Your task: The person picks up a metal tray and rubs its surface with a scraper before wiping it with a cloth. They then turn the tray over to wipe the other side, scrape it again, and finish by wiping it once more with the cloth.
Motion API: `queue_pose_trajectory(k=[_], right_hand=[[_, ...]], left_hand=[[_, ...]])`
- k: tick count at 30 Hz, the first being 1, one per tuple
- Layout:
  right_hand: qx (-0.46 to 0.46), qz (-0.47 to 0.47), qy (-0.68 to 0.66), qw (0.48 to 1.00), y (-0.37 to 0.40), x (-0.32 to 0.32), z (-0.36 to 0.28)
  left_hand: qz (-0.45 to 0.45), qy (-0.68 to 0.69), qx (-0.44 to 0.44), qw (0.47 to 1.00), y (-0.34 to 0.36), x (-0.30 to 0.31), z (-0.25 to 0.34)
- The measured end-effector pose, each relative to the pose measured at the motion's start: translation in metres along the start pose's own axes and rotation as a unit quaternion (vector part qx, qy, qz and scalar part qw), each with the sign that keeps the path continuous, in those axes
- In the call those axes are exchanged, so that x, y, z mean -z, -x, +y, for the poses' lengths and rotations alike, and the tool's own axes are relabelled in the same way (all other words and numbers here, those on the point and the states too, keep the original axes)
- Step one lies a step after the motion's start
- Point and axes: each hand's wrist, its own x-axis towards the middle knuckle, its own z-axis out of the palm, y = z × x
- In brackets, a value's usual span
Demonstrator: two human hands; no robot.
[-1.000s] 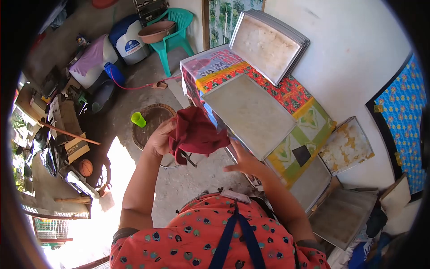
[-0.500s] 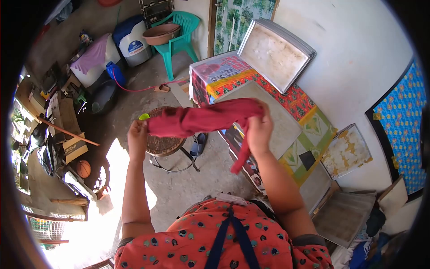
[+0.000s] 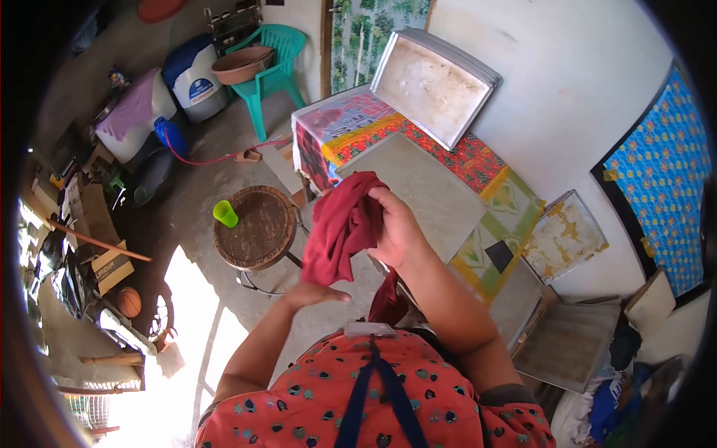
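A dark red cloth (image 3: 340, 228) hangs bunched in folds in front of my chest. My right hand (image 3: 398, 230) grips it, thumb over the top folds, and a loose end dangles below toward my shirt. Just under the lower edge of the cloth is my left hand (image 3: 320, 294), fingers stretched out flat and pointing right. To the left of the cloth stands a round wooden stool (image 3: 258, 235) with a bright green cup (image 3: 225, 214) on it.
On the right, a table with a patterned cover (image 3: 489, 164) bears a large flat grey board (image 3: 418, 187) and a stack of metal trays (image 3: 433, 86). A green plastic chair (image 3: 280, 63) holds a brown basin (image 3: 243, 66). A red hose (image 3: 216, 160) crosses the floor.
The cloth, stretched between both hands before, is now gathered in my right hand. My left hand has let go of its end and moved right and down. The green cup has come into full view.
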Motion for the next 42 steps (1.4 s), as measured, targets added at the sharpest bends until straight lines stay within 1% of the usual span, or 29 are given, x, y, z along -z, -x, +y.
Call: queue_pose_trajectory(k=[1, 2, 4, 6, 9, 10, 11, 12, 13, 14, 15, 17, 18, 19, 20, 21, 22, 23, 24, 26, 28, 31, 32, 34, 36, 37, 38, 40, 42], right_hand=[[0.016, -0.035, -0.070, 0.997, 0.007, -0.010, -0.006], [0.066, -0.026, -0.051, 0.996, 0.018, -0.023, -0.017], [0.166, 0.000, -0.015, 0.986, 0.056, -0.064, -0.047], [0.339, -0.121, 0.080, 0.930, 0.099, -0.041, -0.104], [0.555, -0.025, 0.235, 0.797, 0.177, -0.018, -0.176], [0.540, -0.018, 0.264, 0.799, 0.213, 0.001, -0.201], [0.523, -0.012, 0.291, 0.801, 0.245, 0.021, -0.220], [0.525, 0.046, 0.278, 0.803, 0.256, 0.042, -0.215], [0.524, 0.102, 0.263, 0.804, 0.267, 0.063, -0.210], [0.557, 0.124, 0.489, 0.660, 0.251, 0.073, -0.188], [0.258, 0.158, 0.326, 0.896, 0.270, 0.097, -0.202], [-0.003, 0.279, 0.652, 0.705, 0.249, 0.099, -0.182], [-0.014, 0.166, 0.752, 0.638, 0.246, 0.130, -0.175], [-0.123, 0.163, 0.776, 0.597, 0.243, 0.132, -0.173], [-0.120, 0.160, 0.775, 0.600, 0.243, 0.135, -0.172], [-0.115, 0.158, 0.775, 0.601, 0.242, 0.138, -0.171], [-0.102, 0.160, 0.777, 0.601, 0.234, 0.136, -0.177], [-0.129, 0.181, 0.714, 0.664, 0.230, 0.130, -0.185], [-0.099, 0.162, 0.734, 0.652, 0.227, 0.132, -0.187], [-0.033, 0.117, 0.780, 0.614, 0.210, 0.133, -0.205], [0.054, 0.100, 0.808, 0.578, 0.180, 0.113, -0.197], [0.075, -0.034, 0.679, 0.729, 0.119, 0.076, -0.159], [0.138, -0.066, 0.664, 0.732, 0.098, 0.070, -0.129], [0.141, -0.128, 0.711, 0.677, 0.068, 0.055, -0.080], [-0.051, -0.168, 0.761, 0.625, 0.067, 0.047, -0.045], [-0.034, -0.157, 0.760, 0.630, 0.069, 0.060, -0.027], [-0.054, -0.149, 0.727, 0.668, 0.063, 0.087, -0.020], [-0.133, -0.127, 0.619, 0.764, 0.055, 0.136, -0.015], [-0.140, 0.027, 0.618, 0.773, 0.075, 0.079, -0.079]], left_hand=[[-0.004, -0.010, -0.022, 1.000, -0.006, -0.019, 0.010], [-0.102, 0.184, 0.019, 0.977, -0.013, -0.031, 0.018], [-0.070, 0.145, -0.036, 0.986, -0.033, -0.076, -0.017], [-0.172, -0.150, -0.063, 0.972, -0.045, -0.091, -0.018], [-0.169, 0.137, 0.033, 0.975, -0.051, -0.099, -0.052], [-0.102, 0.133, 0.043, 0.985, -0.053, -0.083, -0.053], [-0.041, 0.145, 0.111, 0.982, -0.046, -0.047, -0.003], [0.053, 0.180, 0.075, 0.979, -0.037, -0.014, 0.014], [0.197, -0.072, -0.064, 0.976, -0.035, 0.017, -0.003], [0.231, 0.028, -0.048, 0.971, -0.020, 0.055, 0.073], [0.315, 0.131, -0.099, 0.935, -0.009, 0.076, 0.097], [0.453, 0.221, -0.277, 0.818, 0.012, 0.098, 0.147], [0.354, 0.190, -0.417, 0.815, -0.002, 0.096, 0.152], [0.364, -0.214, -0.371, 0.827, -0.015, 0.101, 0.153], [0.313, -0.582, -0.261, 0.704, -0.022, 0.108, 0.146], [0.243, -0.406, 0.092, 0.876, -0.023, 0.108, 0.127], [0.365, -0.216, 0.064, 0.903, -0.015, 0.120, 0.149], [0.422, -0.043, -0.017, 0.905, -0.009, 0.132, 0.175], [0.457, 0.133, -0.080, 0.876, 0.006, 0.135, 0.199], [0.411, 0.148, -0.162, 0.885, 0.016, 0.142, 0.224], [0.269, 0.255, -0.215, 0.904, 0.013, 0.132, 0.259], [0.152, 0.392, -0.207, 0.883, -0.010, 0.103, 0.299], [0.147, 0.439, -0.197, 0.864, -0.019, 0.089, 0.314], [0.136, 0.529, -0.171, 0.820, -0.029, 0.067, 0.343], [0.084, 0.536, -0.222, 0.810, -0.026, 0.074, 0.367], [0.059, 0.536, -0.249, 0.805, -0.027, 0.078, 0.375], [-0.103, 0.455, -0.379, 0.799, -0.030, 0.096, 0.368], [0.101, 0.427, -0.340, 0.832, 0.006, 0.142, 0.353], [0.298, 0.254, -0.326, 0.860, 0.018, 0.150, 0.324]])
